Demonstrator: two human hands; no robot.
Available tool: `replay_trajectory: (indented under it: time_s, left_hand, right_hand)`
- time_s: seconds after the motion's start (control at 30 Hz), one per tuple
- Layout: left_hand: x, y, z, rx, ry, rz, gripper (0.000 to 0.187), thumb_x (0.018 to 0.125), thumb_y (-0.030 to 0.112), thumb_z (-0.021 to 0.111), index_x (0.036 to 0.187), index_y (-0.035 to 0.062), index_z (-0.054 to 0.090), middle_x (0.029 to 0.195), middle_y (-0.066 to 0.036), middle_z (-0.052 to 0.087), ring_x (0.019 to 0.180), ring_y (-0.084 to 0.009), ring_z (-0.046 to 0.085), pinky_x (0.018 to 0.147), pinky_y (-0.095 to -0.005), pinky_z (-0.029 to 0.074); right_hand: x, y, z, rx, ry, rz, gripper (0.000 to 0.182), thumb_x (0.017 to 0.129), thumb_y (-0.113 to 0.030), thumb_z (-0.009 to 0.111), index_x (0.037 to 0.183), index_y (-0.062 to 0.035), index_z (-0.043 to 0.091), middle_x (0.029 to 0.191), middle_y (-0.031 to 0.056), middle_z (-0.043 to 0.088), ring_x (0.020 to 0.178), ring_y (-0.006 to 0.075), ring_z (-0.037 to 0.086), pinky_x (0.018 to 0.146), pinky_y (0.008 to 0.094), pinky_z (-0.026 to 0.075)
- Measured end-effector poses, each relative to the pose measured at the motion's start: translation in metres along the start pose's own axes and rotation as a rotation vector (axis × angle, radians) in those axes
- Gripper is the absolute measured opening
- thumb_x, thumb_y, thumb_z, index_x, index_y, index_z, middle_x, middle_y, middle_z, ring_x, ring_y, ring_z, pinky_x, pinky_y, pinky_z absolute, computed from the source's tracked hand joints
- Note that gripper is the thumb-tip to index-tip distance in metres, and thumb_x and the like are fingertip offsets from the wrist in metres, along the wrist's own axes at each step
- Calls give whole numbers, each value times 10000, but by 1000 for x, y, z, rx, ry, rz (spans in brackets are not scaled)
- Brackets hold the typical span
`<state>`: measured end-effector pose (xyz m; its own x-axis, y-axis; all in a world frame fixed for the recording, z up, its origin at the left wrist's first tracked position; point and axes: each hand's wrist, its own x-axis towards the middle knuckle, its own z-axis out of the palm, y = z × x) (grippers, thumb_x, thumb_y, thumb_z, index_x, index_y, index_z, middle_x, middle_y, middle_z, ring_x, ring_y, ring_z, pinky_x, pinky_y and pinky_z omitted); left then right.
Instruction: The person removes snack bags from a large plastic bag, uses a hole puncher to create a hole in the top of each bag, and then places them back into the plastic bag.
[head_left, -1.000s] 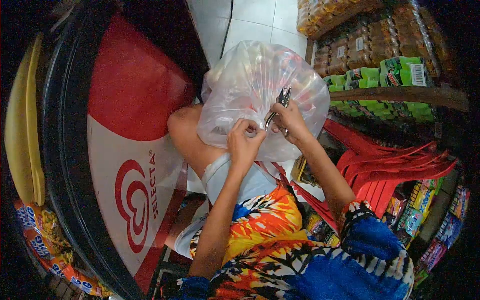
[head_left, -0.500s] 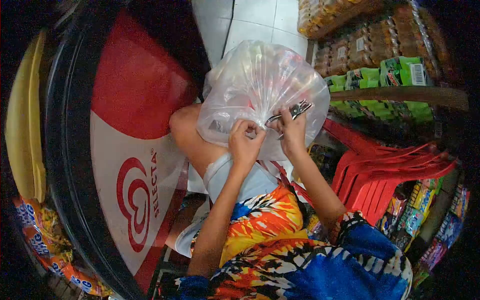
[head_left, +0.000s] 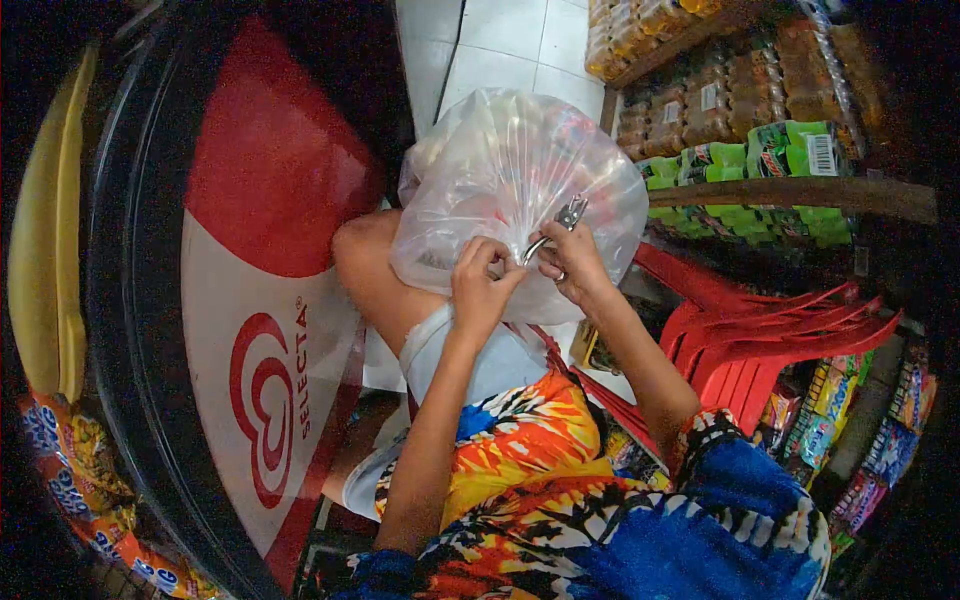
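My left hand (head_left: pixel 482 288) is closed to a tight pinch, thumb against forefinger, on the gathered plastic of a big clear bag (head_left: pixel 450 225), and my right hand (head_left: pixel 574 266) is curled firmly round a shiny metal tool (head_left: pixel 573 211), something like pliers, its curved end just beside my left fingertips; whether that end touches the plastic I can't tell. The bag bulges in front of me against my bare knee (head_left: pixel 365 255), its pleats running in to my pinch, with coloured things showing too cloudily through it to name. I'd judge that the step in hand is working the tool at this gather, and that the next move calls for a steady left pinch, with the curved end lined up close to it and clear of my fingers. Past my tie-dyed shirt (head_left: pixel 620 540), on my left, stands a red and white freezer (head_left: pixel 215 320) reading "SELECTA" beside a red heart-shaped swirl, with orange snack packs (head_left: pixel 75 470) beyond it, their big pale letters only partly legible. On my right are stacked red chairs (head_left: pixel 735 335) and bright packets (head_left: pixel 825 410) with print too small to read. Farther up, a shelf (head_left: pixel 790 194) carries green drink packs (head_left: pixel 715 163), one with a barcode and what looks like a Mountain Dew logo, and behind them stand wrapped brown bottles (head_left: pixel 700 95), near the white tiled floor (head_left: pixel 490 75)
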<state>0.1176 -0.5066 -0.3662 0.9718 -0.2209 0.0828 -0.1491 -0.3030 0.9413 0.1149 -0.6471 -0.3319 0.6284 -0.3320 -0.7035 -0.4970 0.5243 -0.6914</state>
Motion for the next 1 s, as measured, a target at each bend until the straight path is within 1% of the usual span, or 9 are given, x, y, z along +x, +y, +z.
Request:
replay_trajectory:
  time_s: [0.07,0.13,0.17,0.37,0.47,0.7,0.87,0.93,1.0]
  left_hand:
    - [0,0,-2,-60,-29,-31,126,666,-15,642,766,8,569,790,-64,562,718,-159,570,527,-260,484]
    - [0,1,1,-106,-51,-48,194,604,12,679,749,-2,551,762,-101,549,688,-249,568,607,-336,463]
    - [-1,1,2,-105,-52,-47,194,604,12,679,749,-2,551,762,-101,549,688,-249,568,607,-336,463]
    - [-4,4,3,-134,-66,-104,178,617,18,675,751,-6,560,754,-100,558,674,-230,575,620,-326,467]
    - [-5,4,4,-92,-94,-95,124,647,-4,647,754,-6,583,800,-76,587,715,-153,577,557,-251,471]
    - [-13,19,-4,18,-65,-75,119,722,39,647,822,-13,610,831,-114,599,727,-232,612,619,-330,505]
    - [-7,25,-2,185,-48,28,122,763,63,645,850,-19,625,851,-152,621,770,-282,633,638,-355,511]
    - [-1,26,0,176,-180,-211,166,735,101,641,848,-19,620,851,-185,618,786,-358,598,720,-430,470]
    - [2,27,-1,226,-189,-205,166,725,104,645,824,-28,619,822,-199,620,771,-368,603,711,-437,470]
  right_hand:
    - [2,-2,-6,-5,-69,28,82,819,-34,489,872,-33,426,719,115,559,380,103,374,304,250,278]
    - [-1,-6,-5,-50,-84,27,73,828,-45,494,872,-36,435,741,114,564,387,84,348,311,232,259]
    - [-3,-8,-5,-91,-100,24,65,837,-56,498,872,-39,445,764,113,569,395,66,322,317,214,240]
    - [2,-15,-12,-111,-173,95,91,807,-26,490,858,-38,416,723,117,561,381,81,341,301,232,247]
    - [2,-18,-18,-91,-204,158,97,813,-26,488,866,-48,410,725,116,560,393,77,343,303,229,246]
    - [1,-4,-18,-16,-125,91,87,838,-54,509,873,-71,431,741,98,565,411,69,324,325,198,233]
    - [-2,0,-12,3,-63,-1,64,855,-69,491,875,-67,430,715,108,568,427,97,406,338,242,331]
    - [1,3,-14,-14,-69,-10,66,857,-77,493,875,-66,430,712,106,568,428,99,412,334,240,334]
    - [1,5,-13,-32,-87,-12,69,859,-84,495,875,-66,430,709,104,568,429,101,417,330,239,337]
